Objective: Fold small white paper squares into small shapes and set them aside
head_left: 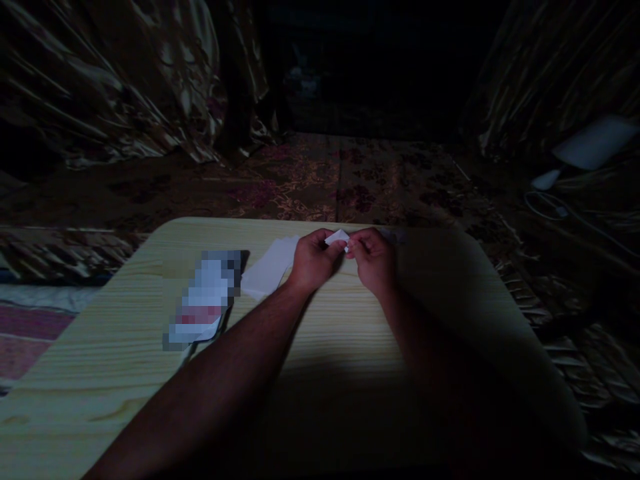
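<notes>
Near the far edge of the wooden table, a small folded piece of white paper [338, 236] is pinched between my two hands. My left hand [316, 259] grips its left side, the thumb lying over the lower edge. At its right corner the fingertips of my right hand [373, 259] are closed on the paper. Just left of my left hand lie several flat sheets of white paper [270, 267], fanned out and overlapping. The far side of the folded piece is partly hidden by my fingers.
A phone [205, 300] with a blurred-out screen lies on the left of the pale wooden table [340, 387]. Patterned brown fabric [320, 173] and curtains [150, 67] stand beyond. A white lamp-like object [595, 143] with a cable [545, 205] is at the right.
</notes>
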Available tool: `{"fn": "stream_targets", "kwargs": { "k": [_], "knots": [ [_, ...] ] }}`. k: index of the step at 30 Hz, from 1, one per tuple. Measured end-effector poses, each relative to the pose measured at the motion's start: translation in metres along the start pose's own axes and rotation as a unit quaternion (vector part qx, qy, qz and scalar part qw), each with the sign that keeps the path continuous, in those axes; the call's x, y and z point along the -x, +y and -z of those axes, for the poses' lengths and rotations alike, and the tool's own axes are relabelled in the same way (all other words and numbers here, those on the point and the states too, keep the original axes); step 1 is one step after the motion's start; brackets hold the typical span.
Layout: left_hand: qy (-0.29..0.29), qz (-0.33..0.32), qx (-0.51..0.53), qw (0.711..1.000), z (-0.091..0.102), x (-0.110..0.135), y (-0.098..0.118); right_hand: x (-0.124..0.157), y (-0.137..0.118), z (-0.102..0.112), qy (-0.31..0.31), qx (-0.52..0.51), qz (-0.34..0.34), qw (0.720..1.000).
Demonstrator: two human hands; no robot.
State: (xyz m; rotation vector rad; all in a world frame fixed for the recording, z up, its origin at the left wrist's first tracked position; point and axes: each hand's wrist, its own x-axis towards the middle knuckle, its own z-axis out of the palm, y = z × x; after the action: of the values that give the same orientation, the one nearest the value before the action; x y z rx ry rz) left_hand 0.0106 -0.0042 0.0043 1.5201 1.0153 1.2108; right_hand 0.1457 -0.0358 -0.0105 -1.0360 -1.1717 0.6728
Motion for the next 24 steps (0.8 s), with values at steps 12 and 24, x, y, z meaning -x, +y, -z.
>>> {"fn": "stream_targets", "kwargs": {
  "k": [12,24],
  "knots": [
    [-0.001,-0.009,-0.008,1.000,-0.0003,0.0028,0.0065,0.0014,-0.0020,-0.0009,0.011,-0.010,0.017,1.000],
    [-0.005,-0.013,-0.006,1.000,-0.0014,0.0047,0.0092,0.0013,-0.0027,-0.0009,0.012,-0.004,0.003,1.000]
  ]
}}
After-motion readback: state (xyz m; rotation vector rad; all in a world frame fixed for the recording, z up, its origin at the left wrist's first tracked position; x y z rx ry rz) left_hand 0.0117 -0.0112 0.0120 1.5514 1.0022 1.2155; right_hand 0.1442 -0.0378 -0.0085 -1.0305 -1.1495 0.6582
